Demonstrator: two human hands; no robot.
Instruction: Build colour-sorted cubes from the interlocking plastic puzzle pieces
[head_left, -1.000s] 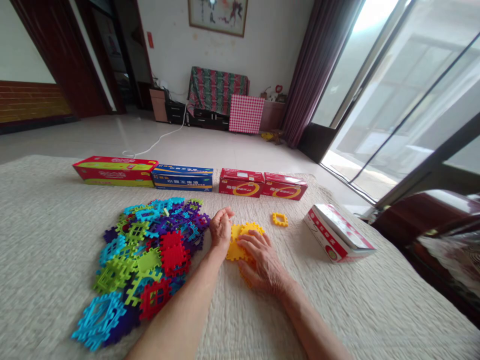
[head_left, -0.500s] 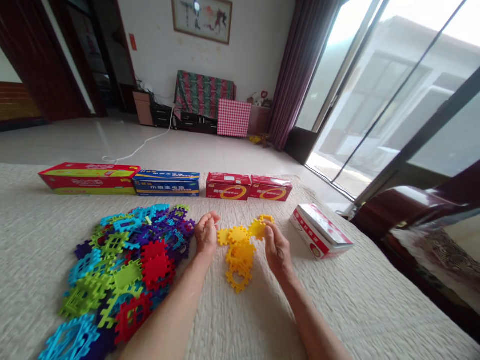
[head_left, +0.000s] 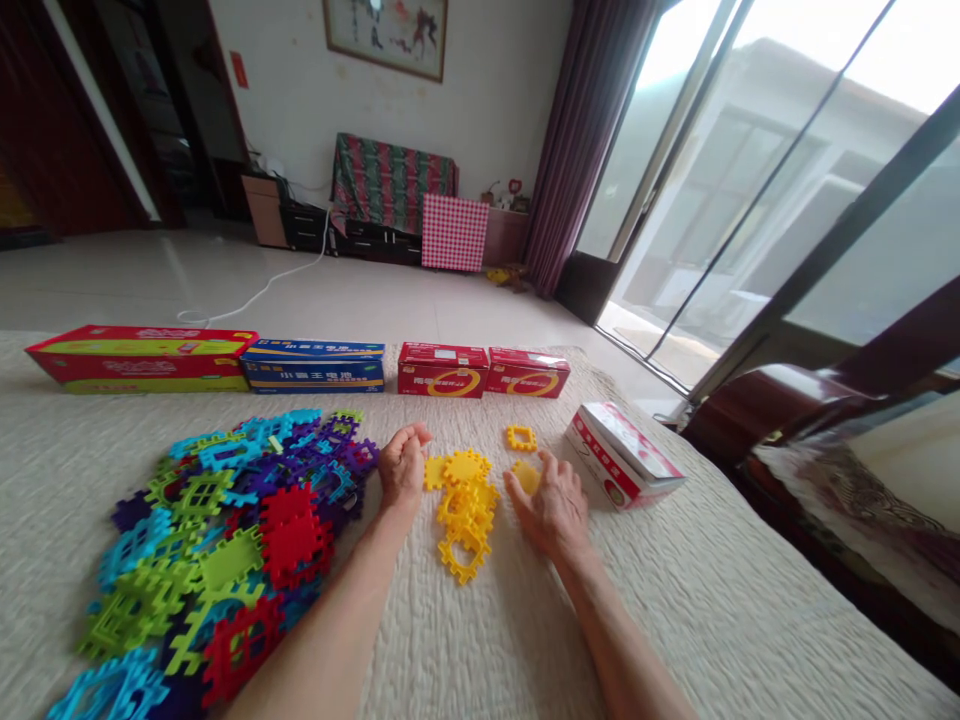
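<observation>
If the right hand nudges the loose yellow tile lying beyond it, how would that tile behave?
The yellow tile looks thin, flat and mostly open frame, so probably light. Lying flat, it should slide, not roll or tip. Its toothed edges may snag the textured cloth near the right hand.

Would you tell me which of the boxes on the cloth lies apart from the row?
The red-and-white box near the right hand; it lies askew, while the other four line the far edge.

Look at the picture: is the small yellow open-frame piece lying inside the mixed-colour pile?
No, the yellow open-frame piece lies alone, right of the mixed-colour pile.
</observation>
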